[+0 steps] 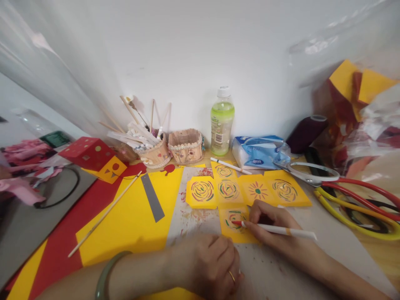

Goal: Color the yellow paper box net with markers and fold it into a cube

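Observation:
My right hand (278,225) is closed round a white marker (287,230). The marker's red tip touches the bottom square of a yellow paper cutout (225,237). Joined squares form a cross shape, decorated with swirls of short coloured strokes; one bears a sunburst with a green centre. Curled into a fist, my left hand (215,264) rests just below the cutout, with a ring on one finger and a bangle on the wrist. A small pale bit shows at its fingers, too little to name. Another white marker (229,165) lies at the cutout's top edge.
Behind stand a bottle (222,125), a tissue pack (261,152) and two small baskets (186,146). Scissors (312,177) and colourful handles lie right. At left are a red-and-yellow paper box (93,156), a wooden stick (104,214), a grey strip (152,198) and a pink glue gun (21,191).

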`<action>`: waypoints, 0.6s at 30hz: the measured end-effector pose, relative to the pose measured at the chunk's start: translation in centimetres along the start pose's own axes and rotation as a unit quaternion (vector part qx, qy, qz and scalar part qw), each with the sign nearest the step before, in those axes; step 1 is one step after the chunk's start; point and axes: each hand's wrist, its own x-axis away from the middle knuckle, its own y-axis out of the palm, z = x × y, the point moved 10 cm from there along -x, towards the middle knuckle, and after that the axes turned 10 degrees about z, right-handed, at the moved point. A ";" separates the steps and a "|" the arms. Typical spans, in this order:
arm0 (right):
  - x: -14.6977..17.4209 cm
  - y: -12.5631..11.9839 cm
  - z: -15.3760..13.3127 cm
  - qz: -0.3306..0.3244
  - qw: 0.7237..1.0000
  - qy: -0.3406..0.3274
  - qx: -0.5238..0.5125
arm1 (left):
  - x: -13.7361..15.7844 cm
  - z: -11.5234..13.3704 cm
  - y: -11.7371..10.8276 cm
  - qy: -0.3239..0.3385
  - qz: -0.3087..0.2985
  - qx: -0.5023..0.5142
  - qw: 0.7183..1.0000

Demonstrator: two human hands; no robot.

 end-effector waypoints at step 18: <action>-0.2 -0.1 -0.3 0.003 1.000 0.011 -0.027 | 0.0 -0.1 0.2 -0.005 -0.009 0.004 1.000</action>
